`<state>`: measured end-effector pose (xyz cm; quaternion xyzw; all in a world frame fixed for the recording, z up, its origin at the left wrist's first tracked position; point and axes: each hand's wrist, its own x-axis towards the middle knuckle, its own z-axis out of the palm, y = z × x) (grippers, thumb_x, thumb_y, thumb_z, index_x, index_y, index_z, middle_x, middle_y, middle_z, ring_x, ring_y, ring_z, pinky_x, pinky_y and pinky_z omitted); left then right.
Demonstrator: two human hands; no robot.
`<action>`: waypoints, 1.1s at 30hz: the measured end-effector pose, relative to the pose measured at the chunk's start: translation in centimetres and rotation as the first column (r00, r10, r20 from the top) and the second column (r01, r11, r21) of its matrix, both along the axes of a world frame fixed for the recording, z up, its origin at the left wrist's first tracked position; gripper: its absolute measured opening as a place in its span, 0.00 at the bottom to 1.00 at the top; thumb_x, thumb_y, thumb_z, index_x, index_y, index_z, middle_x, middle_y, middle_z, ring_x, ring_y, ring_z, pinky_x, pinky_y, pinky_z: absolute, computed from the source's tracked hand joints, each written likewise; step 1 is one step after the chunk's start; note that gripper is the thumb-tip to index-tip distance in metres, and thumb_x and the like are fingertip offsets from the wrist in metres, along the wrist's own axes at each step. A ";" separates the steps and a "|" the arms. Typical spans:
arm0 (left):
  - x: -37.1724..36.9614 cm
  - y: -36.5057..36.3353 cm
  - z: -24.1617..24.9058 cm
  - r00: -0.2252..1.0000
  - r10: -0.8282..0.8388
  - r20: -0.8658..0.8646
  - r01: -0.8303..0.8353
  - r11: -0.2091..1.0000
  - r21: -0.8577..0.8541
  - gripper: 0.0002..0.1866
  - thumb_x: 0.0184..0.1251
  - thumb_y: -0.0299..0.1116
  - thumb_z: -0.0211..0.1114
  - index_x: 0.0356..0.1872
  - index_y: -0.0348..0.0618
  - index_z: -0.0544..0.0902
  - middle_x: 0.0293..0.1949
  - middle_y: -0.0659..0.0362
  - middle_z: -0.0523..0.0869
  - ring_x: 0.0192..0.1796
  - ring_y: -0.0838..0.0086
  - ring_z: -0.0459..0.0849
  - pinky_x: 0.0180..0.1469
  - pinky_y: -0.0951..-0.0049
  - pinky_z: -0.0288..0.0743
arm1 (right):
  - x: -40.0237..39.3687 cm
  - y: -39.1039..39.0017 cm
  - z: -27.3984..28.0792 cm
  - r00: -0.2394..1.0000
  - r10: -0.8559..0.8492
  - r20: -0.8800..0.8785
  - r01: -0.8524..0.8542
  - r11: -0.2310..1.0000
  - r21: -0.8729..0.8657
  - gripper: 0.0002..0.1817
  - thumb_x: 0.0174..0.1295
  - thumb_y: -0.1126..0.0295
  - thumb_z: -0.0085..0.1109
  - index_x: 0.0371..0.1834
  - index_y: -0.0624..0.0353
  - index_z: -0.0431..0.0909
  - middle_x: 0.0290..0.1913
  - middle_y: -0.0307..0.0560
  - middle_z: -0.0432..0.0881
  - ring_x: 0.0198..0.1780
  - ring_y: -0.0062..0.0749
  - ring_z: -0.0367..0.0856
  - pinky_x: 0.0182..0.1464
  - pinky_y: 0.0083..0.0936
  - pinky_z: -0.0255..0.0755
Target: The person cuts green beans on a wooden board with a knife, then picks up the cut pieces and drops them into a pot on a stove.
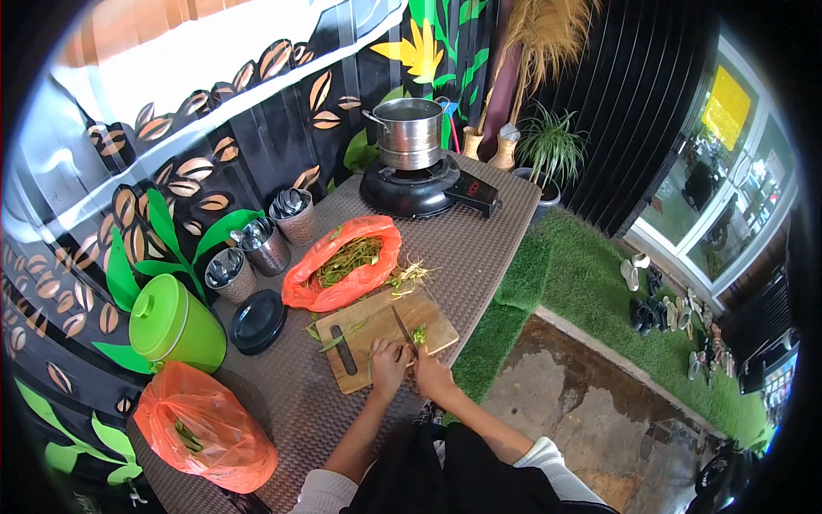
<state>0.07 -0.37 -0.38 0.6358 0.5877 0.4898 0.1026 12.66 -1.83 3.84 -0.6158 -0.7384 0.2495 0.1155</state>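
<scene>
A wooden cutting board [342,321] with a slot handle lies on the brown textured table. My right hand [435,377] is closed round the handle of a knife [403,325], whose blade points away over the board. Beside it, my left hand [388,364] has its fingers bent together near the blade; what they pinch is too small to make out. Chopped green pieces [419,334] sit right of the blade. Loose green stalks [347,332] lie near the slot. Behind the board, an open orange bag [377,272] holds green stalks, with pale roots [413,272] beside it.
At the back, a steel pot [409,137] stands on a black gas stove [402,193]. Along the wall are cutlery holders [295,224], black plates [257,322] and a green lidded bucket [175,321]. A second orange bag [210,428] is front left. The table's right edge borders green turf.
</scene>
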 end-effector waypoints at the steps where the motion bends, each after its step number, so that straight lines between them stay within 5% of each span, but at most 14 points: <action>1: -0.1 0.1 0.0 1.000 -0.002 -0.003 0.002 1.000 -0.016 0.04 0.55 0.26 0.66 0.31 0.36 0.84 0.34 0.52 0.82 0.43 0.57 0.77 0.47 0.62 0.71 | -0.4 -0.1 0.0 1.000 0.002 0.001 -0.002 1.000 0.001 0.15 0.70 0.64 0.43 0.50 0.65 0.60 0.31 0.70 0.81 0.36 0.65 0.82 0.37 0.54 0.76; 7: -0.1 -0.1 -0.1 1.000 -0.007 0.004 0.007 0.999 -0.053 0.04 0.56 0.26 0.66 0.31 0.36 0.84 0.34 0.51 0.82 0.44 0.57 0.76 0.48 0.62 0.71 | -0.3 1.5 -1.1 0.996 -0.029 -0.085 0.024 0.998 -0.059 0.16 0.70 0.64 0.43 0.53 0.63 0.59 0.32 0.70 0.81 0.37 0.65 0.82 0.39 0.55 0.75; 21: 0.2 0.4 0.1 0.996 0.058 -0.061 -0.060 0.998 -0.031 0.05 0.58 0.24 0.62 0.34 0.34 0.83 0.33 0.49 0.82 0.42 0.55 0.76 0.47 0.61 0.71 | 0.0 0.9 -0.6 0.998 -0.060 0.024 0.060 0.998 -0.019 0.20 0.70 0.62 0.43 0.58 0.65 0.59 0.31 0.68 0.82 0.35 0.62 0.83 0.37 0.53 0.76; 27: -1.4 0.9 2.6 0.984 0.002 0.181 0.037 0.977 -0.210 0.06 0.58 0.26 0.63 0.36 0.36 0.83 0.33 0.50 0.82 0.42 0.56 0.78 0.45 0.60 0.72 | 0.1 1.0 -1.2 0.998 -0.042 0.041 0.043 0.998 -0.044 0.24 0.71 0.61 0.42 0.62 0.68 0.56 0.31 0.68 0.81 0.35 0.63 0.83 0.38 0.53 0.76; 29: -2.7 1.1 3.1 0.986 0.162 -0.033 -0.160 0.985 0.062 0.07 0.57 0.30 0.66 0.34 0.37 0.83 0.31 0.50 0.82 0.40 0.56 0.79 0.44 0.63 0.73 | 0.1 0.8 -1.3 0.999 -0.042 0.032 0.043 0.999 -0.019 0.24 0.71 0.61 0.42 0.62 0.68 0.56 0.31 0.68 0.81 0.35 0.63 0.83 0.38 0.53 0.76; 33: -5.1 -0.3 2.9 0.921 0.316 -0.226 -0.339 0.938 -0.070 0.10 0.53 0.32 0.70 0.32 0.37 0.82 0.29 0.52 0.83 0.36 0.57 0.81 0.39 0.63 0.74 | 0.1 0.8 -1.3 0.999 -0.042 0.018 0.042 0.999 -0.007 0.25 0.71 0.61 0.42 0.63 0.69 0.55 0.31 0.68 0.81 0.35 0.63 0.82 0.37 0.54 0.76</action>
